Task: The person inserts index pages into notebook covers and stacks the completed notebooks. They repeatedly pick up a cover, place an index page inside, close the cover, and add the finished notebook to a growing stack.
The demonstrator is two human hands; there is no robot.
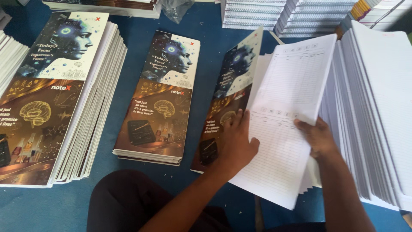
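Soft, even light falls from above and the right – the white ruled sheets (287,111) and the fanned stacks of pages (373,107) on the right are bright, nearly washed out. The glossy printed covers (43,94) on the left show a faint sheen. Shadows are weak, darkest near the person's lap. Focus is fair – slight softness at the far edge.
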